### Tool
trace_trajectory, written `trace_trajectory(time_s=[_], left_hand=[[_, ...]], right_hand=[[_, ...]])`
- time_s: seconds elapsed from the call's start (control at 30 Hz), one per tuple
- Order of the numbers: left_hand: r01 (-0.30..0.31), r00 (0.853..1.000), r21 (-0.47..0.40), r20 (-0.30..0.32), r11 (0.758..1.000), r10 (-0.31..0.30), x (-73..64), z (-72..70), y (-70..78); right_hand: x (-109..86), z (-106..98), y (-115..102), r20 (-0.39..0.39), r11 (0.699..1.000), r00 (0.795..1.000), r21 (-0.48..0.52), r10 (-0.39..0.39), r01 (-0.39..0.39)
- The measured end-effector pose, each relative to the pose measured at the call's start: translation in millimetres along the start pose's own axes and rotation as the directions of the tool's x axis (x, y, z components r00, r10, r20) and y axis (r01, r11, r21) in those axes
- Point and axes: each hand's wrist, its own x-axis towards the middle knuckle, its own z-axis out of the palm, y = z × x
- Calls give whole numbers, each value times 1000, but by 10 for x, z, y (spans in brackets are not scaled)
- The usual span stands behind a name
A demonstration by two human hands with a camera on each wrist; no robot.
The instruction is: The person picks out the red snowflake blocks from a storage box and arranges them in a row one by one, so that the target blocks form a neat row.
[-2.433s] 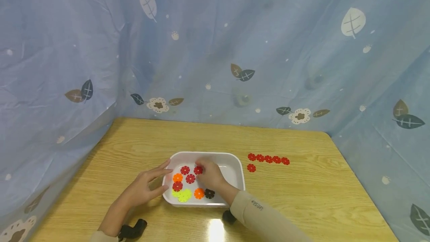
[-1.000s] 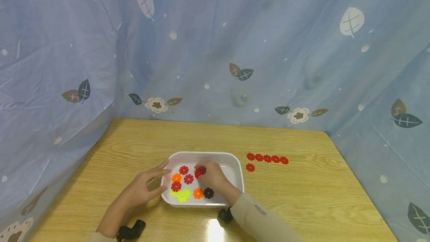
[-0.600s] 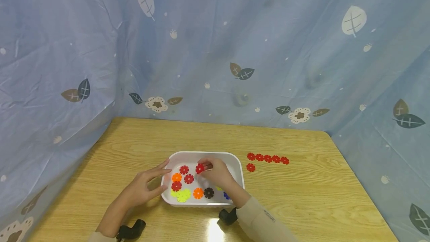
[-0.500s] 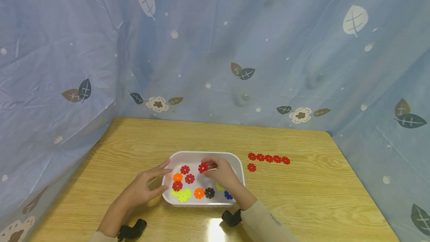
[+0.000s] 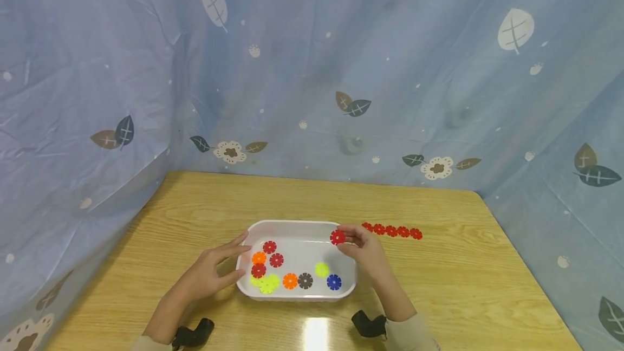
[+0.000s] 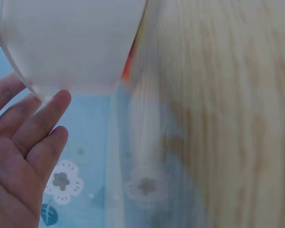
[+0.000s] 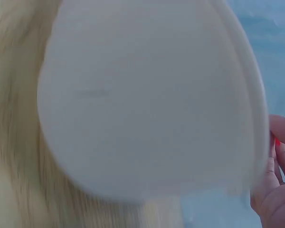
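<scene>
My right hand pinches a red snowflake disc, a flat plastic piece with a notched edge, over the right end of the white tray. A red sliver of the disc shows between the fingertips in the right wrist view. At the tray's left end, my left hand rests with spread, fairly straight fingers at the rim; the left wrist view shows its fingertips against the tray wall. Inside lie red discs, orange discs, yellow discs, a dark disc and a blue disc.
Several red discs form a row on the wooden table, right of the tray; my right hand partly covers that area. Black wrist devices sit at both wrists. A blue patterned curtain encloses the table's back and sides.
My right hand has lifted a red disc from the tray's middle and moved it right to the right rim, uncovering the yellow and blue discs. My left hand stays put.
</scene>
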Motion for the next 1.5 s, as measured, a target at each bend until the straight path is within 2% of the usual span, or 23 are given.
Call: trace_trajectory(time_s=[0.23, 0.43, 0.53, 0.77, 0.87, 1.07, 1.27, 1.5], left_hand=[[10, 1000, -1, -2, 1000, -10, -5, 2, 4], [9, 1000, -6, 6, 1000, -9, -1, 1, -5], [10, 1000, -8, 14, 1000, -10, 2, 1, -7], [17, 1000, -16, 21, 1000, -17, 14, -2, 3], [23, 1000, -15, 22, 1000, -22, 9, -1, 0], [26, 999, -8, 20, 1000, -26, 1, -5, 6], [32, 999, 5, 23, 999, -32, -1, -20, 27], [43, 999, -2, 22, 999, -43, -9, -7, 11]], right_hand=[[37, -323, 158, -96, 1000, 995, -19, 18, -20], [109, -526, 328, -152, 997, 986, -34, 62, -68], [138, -595, 415, -180, 994, 980, -44, 87, -97], [207, -680, 604, -216, 991, 967, 27, 133, -130], [225, -703, 667, -228, 987, 960, 26, 162, -161], [225, -718, 775, -247, 974, 953, -99, 175, -205], [182, -702, 820, -272, 944, 957, -279, 97, -175], [143, -692, 807, -296, 925, 955, -354, 29, -138]])
